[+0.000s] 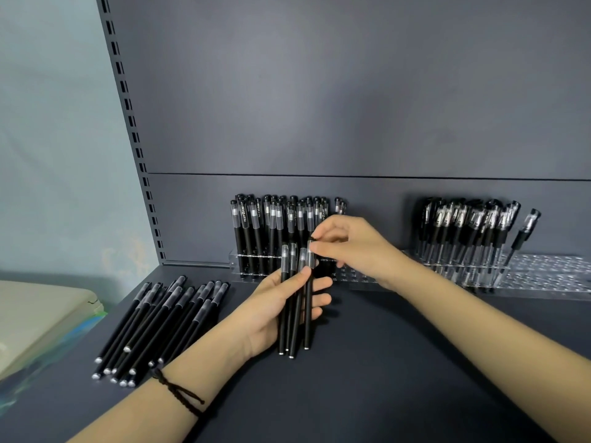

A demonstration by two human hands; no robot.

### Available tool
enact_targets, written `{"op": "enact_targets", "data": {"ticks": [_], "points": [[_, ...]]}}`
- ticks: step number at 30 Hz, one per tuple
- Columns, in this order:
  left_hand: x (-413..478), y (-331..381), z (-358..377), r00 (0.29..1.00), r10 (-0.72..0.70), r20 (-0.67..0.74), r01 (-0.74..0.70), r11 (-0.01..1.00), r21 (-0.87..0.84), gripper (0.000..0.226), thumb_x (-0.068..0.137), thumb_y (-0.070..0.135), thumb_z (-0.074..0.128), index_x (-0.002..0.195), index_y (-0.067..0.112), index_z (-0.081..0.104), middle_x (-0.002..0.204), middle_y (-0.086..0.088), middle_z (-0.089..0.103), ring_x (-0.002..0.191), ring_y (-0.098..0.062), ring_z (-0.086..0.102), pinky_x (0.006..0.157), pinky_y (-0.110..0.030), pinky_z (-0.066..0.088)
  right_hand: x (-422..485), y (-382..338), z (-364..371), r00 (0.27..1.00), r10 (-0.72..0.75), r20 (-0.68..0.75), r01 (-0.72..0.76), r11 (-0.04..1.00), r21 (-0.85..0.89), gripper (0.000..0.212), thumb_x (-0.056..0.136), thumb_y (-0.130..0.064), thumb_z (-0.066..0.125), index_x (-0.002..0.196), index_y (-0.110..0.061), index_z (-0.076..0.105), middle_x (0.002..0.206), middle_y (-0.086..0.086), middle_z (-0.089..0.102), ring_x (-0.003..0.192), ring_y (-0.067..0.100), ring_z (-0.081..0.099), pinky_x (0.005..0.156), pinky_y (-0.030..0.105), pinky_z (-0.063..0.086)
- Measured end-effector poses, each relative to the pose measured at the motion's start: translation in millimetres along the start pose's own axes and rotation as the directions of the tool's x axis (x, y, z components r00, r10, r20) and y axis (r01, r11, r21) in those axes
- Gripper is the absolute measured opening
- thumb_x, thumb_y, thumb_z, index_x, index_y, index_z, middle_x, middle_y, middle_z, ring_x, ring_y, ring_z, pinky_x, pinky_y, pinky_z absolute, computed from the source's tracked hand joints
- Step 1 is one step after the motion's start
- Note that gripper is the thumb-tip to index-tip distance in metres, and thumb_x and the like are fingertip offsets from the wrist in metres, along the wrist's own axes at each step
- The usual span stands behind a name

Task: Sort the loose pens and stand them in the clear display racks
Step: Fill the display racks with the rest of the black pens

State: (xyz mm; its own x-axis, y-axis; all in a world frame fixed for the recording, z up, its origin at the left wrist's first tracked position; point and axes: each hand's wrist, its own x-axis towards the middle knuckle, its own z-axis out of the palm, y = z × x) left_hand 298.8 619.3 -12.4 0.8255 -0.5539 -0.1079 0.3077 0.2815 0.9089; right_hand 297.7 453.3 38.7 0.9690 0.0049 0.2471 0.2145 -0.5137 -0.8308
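My left hand holds a small upright bunch of black pens with frosted caps, above the middle of the dark shelf. My right hand pinches the cap end of the rightmost pen in that bunch. A pile of loose black pens lies flat on the shelf to the left. Behind my hands a clear rack stands full of upright black pens. A second clear rack at the right holds clear-barrelled pens in its left part.
The grey back panel rises right behind the racks. A slotted upright runs down the left side. Beyond the shelf's left edge lies a pale box or lid. A dark cord bracelet circles my left wrist.
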Motion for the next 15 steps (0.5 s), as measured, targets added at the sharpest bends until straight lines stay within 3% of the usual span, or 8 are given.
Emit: {"op": "enact_targets", "data": {"ticks": [4, 8, 10, 12, 15], "points": [[-0.8, 0.2, 1.1, 1.0, 0.003, 0.031, -0.003, 1.0, 0.008, 0.029, 0.095, 0.025, 0.056, 0.12, 0.01, 0.058, 0.101, -0.012, 0.075, 0.08, -0.021, 0.074, 0.065, -0.027, 0.06, 1.8, -4.6, -10.0, 0.999, 0.026, -0.021, -0.023, 0.989, 0.143, 0.016, 0.084, -0.008, 0.071, 0.097, -0.016, 0.066, 0.087, -0.002, 0.072, 0.078, 0.004, 0.066, 0.068, 0.019, 0.055], [1.3, 0.8, 0.1, 1.0, 0.023, -0.001, -0.022, 0.997, 0.077, 0.013, 0.095, 0.026, 0.056, 0.104, 0.018, 0.059, 0.092, -0.009, 0.076, 0.063, -0.016, 0.071, 0.051, -0.022, 0.053, 6.5, -7.7, -19.9, 0.981, 0.033, -0.193, 0.035, 0.94, 0.338, 0.018, 0.091, -0.001, 0.06, 0.101, -0.016, 0.066, 0.095, 0.006, 0.066, 0.079, 0.012, 0.072, 0.068, 0.021, 0.058], [2.7, -0.9, 0.1, 0.998, 0.057, -0.016, -0.056, 0.995, 0.087, 0.013, 0.094, 0.025, 0.057, 0.106, 0.019, 0.059, 0.082, -0.005, 0.075, 0.053, -0.012, 0.063, 0.045, -0.02, 0.046, 8.6, -9.4, -23.1, 0.972, 0.034, -0.232, 0.047, 0.942, 0.334, 0.014, 0.093, -0.005, 0.06, 0.1, -0.016, 0.066, 0.098, 0.008, 0.065, 0.081, 0.013, 0.072, 0.071, 0.022, 0.059], [4.0, -3.1, -0.1, 0.995, 0.097, -0.027, -0.095, 0.993, 0.07, 0.015, 0.094, 0.024, 0.057, 0.107, 0.02, 0.06, 0.078, -0.004, 0.073, 0.05, -0.01, 0.058, 0.044, -0.019, 0.042, 7.3, -11.0, -22.0, 0.985, 0.037, -0.167, 0.002, 0.974, 0.228, 0.012, 0.09, -0.017, 0.066, 0.102, -0.017, 0.067, 0.102, 0.005, 0.068, 0.087, 0.013, 0.07, 0.077, 0.025, 0.059], [4.9, -4.3, 0.2, 0.993, 0.115, -0.028, -0.114, 0.992, 0.056, 0.018, 0.094, 0.026, 0.057, 0.111, 0.02, 0.06, 0.089, -0.006, 0.076, 0.055, -0.009, 0.062, 0.048, -0.02, 0.045, 0.5, -9.6, -14.0, 0.995, 0.097, 0.014, -0.098, 0.99, 0.102, 0.02, 0.087, -0.023, 0.07, 0.106, -0.016, 0.067, 0.095, 0.002, 0.072, 0.086, 0.013, 0.071, 0.075, 0.025, 0.059]]}}
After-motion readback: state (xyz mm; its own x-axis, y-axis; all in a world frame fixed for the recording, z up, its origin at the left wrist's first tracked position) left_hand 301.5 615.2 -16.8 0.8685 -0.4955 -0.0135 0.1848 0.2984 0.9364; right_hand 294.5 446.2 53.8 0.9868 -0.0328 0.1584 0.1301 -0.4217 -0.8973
